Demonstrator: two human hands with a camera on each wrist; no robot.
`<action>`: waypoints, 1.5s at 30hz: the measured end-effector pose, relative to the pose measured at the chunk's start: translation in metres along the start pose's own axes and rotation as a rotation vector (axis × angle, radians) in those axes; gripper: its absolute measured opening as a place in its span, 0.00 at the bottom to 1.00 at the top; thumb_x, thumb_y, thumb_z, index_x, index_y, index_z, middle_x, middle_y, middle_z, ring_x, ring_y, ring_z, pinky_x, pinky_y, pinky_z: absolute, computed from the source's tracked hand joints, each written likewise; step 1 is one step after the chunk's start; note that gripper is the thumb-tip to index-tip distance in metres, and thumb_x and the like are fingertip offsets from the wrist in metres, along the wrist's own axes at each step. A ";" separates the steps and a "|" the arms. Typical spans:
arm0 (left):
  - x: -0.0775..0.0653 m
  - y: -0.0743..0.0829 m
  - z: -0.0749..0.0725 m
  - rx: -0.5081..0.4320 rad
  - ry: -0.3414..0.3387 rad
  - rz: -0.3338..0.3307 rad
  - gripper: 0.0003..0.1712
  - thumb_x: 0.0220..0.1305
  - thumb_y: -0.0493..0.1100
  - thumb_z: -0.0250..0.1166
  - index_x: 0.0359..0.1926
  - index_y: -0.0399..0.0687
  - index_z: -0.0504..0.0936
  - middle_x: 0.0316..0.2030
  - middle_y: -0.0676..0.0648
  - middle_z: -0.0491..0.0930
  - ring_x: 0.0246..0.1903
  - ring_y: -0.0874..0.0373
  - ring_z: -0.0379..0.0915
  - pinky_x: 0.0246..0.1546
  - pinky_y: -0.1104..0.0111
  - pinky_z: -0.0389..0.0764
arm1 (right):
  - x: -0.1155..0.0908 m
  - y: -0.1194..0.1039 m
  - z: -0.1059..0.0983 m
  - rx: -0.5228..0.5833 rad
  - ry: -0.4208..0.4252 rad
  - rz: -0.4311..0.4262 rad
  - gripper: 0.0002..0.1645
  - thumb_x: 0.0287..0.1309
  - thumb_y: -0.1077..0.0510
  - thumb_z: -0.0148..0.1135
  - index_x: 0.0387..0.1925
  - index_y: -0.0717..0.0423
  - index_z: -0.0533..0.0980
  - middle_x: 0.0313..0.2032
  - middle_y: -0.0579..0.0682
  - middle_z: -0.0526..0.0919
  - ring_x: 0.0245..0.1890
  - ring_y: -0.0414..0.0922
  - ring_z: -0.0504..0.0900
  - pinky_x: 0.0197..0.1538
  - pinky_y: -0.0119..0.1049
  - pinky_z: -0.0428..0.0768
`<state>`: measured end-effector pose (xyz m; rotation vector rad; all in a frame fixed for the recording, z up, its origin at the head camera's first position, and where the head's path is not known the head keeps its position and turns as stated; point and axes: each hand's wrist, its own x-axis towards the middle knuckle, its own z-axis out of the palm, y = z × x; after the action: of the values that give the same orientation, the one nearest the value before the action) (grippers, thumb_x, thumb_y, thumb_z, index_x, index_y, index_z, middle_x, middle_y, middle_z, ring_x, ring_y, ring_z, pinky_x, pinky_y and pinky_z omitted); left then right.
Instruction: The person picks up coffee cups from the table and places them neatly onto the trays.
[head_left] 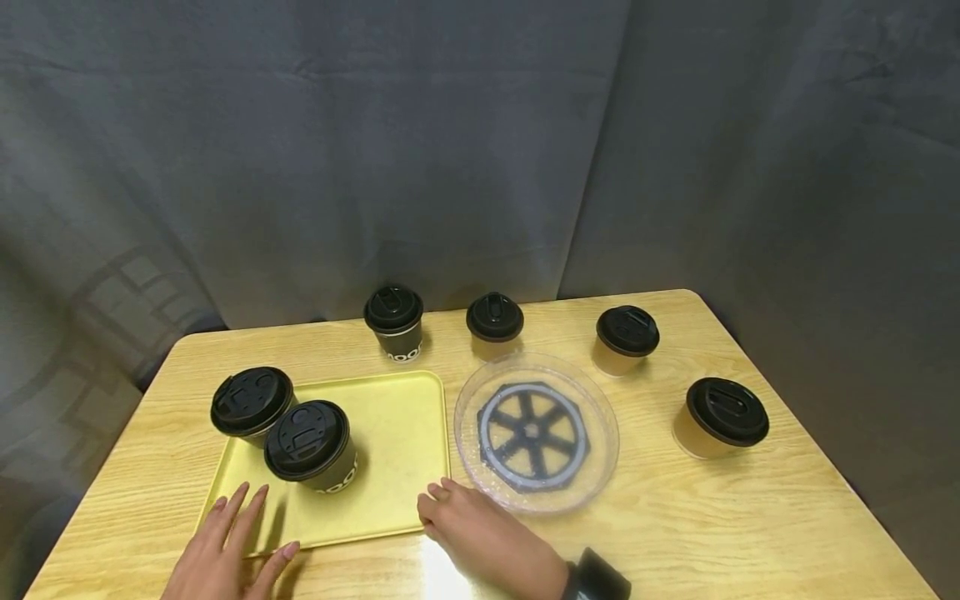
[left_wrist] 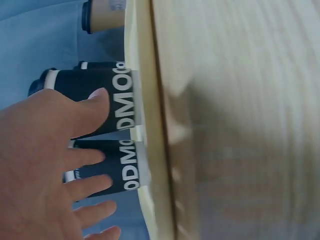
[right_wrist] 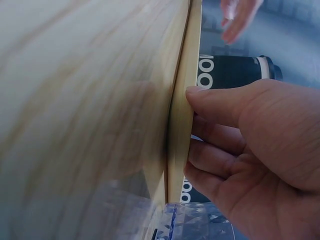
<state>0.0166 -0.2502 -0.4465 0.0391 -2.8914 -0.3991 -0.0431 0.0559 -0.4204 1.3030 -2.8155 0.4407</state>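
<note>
The right hand [head_left: 483, 527] pinches the near right corner of a shallow, yellow, rectangular tray [head_left: 401, 454], thumb and curled fingers at the rim; the left hand [head_left: 221, 554] is spread by the near left corner — it grips nothing, and whether a fingertip touches the tray I cannot tell. The tray lies on the pale wood-grain table [head_left: 750, 533] just ahead, its long axis running left to right between the hands; each hand has one end. Just beyond the left fingers, ahead and slightly right, stands a black-lidded dark paper cup [head_left: 307, 446]; a matching dark cup [head_left: 253, 402] stands behind it to the left — both nearer the left hand. Right of the tray sits a round, clear plastic dish [head_left: 602, 421]; farther back stands a black-lidded tan cup [head_left: 495, 321].
</note>
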 end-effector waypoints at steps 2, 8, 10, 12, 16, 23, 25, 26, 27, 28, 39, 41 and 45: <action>0.001 -0.003 0.004 0.012 -0.093 0.000 0.45 0.57 0.63 0.67 0.64 0.36 0.70 0.63 0.28 0.68 0.60 0.26 0.62 0.53 0.35 0.66 | 0.000 0.001 0.000 -0.005 0.001 -0.001 0.05 0.66 0.53 0.57 0.32 0.44 0.72 0.29 0.34 0.69 0.31 0.30 0.66 0.32 0.18 0.68; 0.003 -0.008 0.012 0.008 -0.251 0.011 0.40 0.63 0.63 0.61 0.62 0.33 0.73 0.61 0.28 0.72 0.60 0.24 0.63 0.52 0.29 0.65 | -0.001 0.002 0.002 0.009 0.005 0.001 0.06 0.66 0.53 0.57 0.32 0.44 0.72 0.28 0.35 0.69 0.30 0.30 0.66 0.31 0.18 0.67; 0.003 -0.009 0.014 -0.003 -0.279 -0.010 0.40 0.65 0.64 0.59 0.62 0.33 0.73 0.61 0.29 0.73 0.60 0.24 0.64 0.53 0.30 0.64 | -0.001 0.002 0.003 0.007 0.011 -0.005 0.06 0.66 0.54 0.57 0.32 0.44 0.73 0.28 0.35 0.69 0.30 0.30 0.66 0.31 0.17 0.66; 0.002 -0.009 0.015 -0.012 -0.306 -0.036 0.41 0.66 0.64 0.57 0.63 0.33 0.72 0.61 0.30 0.73 0.61 0.24 0.64 0.54 0.31 0.64 | -0.001 0.002 0.003 0.001 0.018 -0.011 0.06 0.66 0.54 0.57 0.32 0.44 0.73 0.28 0.35 0.69 0.30 0.30 0.66 0.31 0.17 0.66; 0.001 -0.009 0.018 -0.019 -0.329 -0.068 0.42 0.68 0.65 0.54 0.64 0.33 0.70 0.61 0.31 0.74 0.61 0.25 0.64 0.55 0.32 0.64 | -0.001 0.002 0.003 -0.008 0.020 -0.013 0.06 0.66 0.54 0.57 0.31 0.44 0.72 0.28 0.35 0.68 0.30 0.30 0.66 0.31 0.17 0.65; 0.001 -0.009 0.018 -0.022 -0.340 -0.044 0.39 0.69 0.64 0.53 0.64 0.36 0.72 0.62 0.30 0.71 0.61 0.24 0.64 0.53 0.33 0.69 | -0.001 0.003 0.003 -0.048 0.036 -0.025 0.07 0.66 0.54 0.57 0.31 0.44 0.72 0.28 0.35 0.68 0.29 0.30 0.66 0.30 0.17 0.65; 0.001 -0.009 0.019 -0.001 -0.340 -0.017 0.36 0.69 0.63 0.53 0.64 0.38 0.74 0.62 0.30 0.71 0.60 0.24 0.65 0.51 0.34 0.70 | -0.001 0.004 0.003 -0.060 0.044 -0.031 0.07 0.66 0.53 0.57 0.30 0.44 0.72 0.28 0.35 0.68 0.29 0.31 0.66 0.30 0.17 0.64; 0.001 -0.010 0.020 0.013 -0.342 -0.007 0.35 0.70 0.62 0.53 0.64 0.40 0.74 0.63 0.30 0.71 0.60 0.24 0.65 0.51 0.34 0.71 | -0.001 0.004 0.004 -0.063 0.046 -0.033 0.07 0.66 0.53 0.57 0.30 0.44 0.72 0.28 0.35 0.68 0.29 0.31 0.66 0.30 0.17 0.64; 0.000 -0.010 0.021 0.034 -0.343 0.001 0.35 0.70 0.62 0.52 0.64 0.41 0.74 0.63 0.31 0.71 0.60 0.24 0.66 0.50 0.34 0.71 | -0.001 0.004 0.003 -0.062 0.047 -0.034 0.07 0.66 0.53 0.57 0.30 0.44 0.72 0.28 0.35 0.68 0.29 0.30 0.66 0.30 0.17 0.64; 0.000 -0.011 0.022 0.055 -0.335 0.012 0.34 0.70 0.61 0.53 0.64 0.42 0.74 0.63 0.31 0.72 0.60 0.25 0.67 0.49 0.35 0.72 | -0.001 0.004 0.003 -0.062 0.048 -0.034 0.07 0.66 0.53 0.57 0.30 0.44 0.72 0.28 0.35 0.68 0.30 0.31 0.67 0.30 0.17 0.64; -0.001 -0.024 0.026 0.098 -0.287 0.077 0.30 0.67 0.55 0.60 0.63 0.43 0.75 0.58 0.32 0.76 0.53 0.27 0.74 0.42 0.47 0.81 | 0.002 0.000 0.001 -0.021 0.003 -0.014 0.06 0.67 0.52 0.56 0.32 0.42 0.73 0.30 0.34 0.72 0.33 0.30 0.70 0.33 0.19 0.70; 0.000 -0.025 0.025 0.088 -0.281 0.084 0.30 0.67 0.55 0.61 0.63 0.42 0.76 0.58 0.31 0.77 0.52 0.26 0.75 0.41 0.49 0.82 | 0.002 0.000 0.002 -0.027 0.004 -0.011 0.06 0.67 0.51 0.56 0.32 0.42 0.73 0.31 0.34 0.73 0.34 0.30 0.72 0.34 0.19 0.71; 0.002 -0.024 0.023 0.059 -0.280 0.109 0.29 0.66 0.53 0.61 0.62 0.41 0.76 0.57 0.31 0.77 0.52 0.26 0.75 0.44 0.48 0.81 | 0.002 0.001 0.004 -0.053 0.013 -0.012 0.05 0.66 0.52 0.57 0.32 0.42 0.73 0.33 0.36 0.79 0.41 0.34 0.80 0.42 0.25 0.79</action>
<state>0.0091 -0.2675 -0.4740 -0.1787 -3.1618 -0.3221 -0.0447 0.0541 -0.4240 1.3015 -2.7873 0.3702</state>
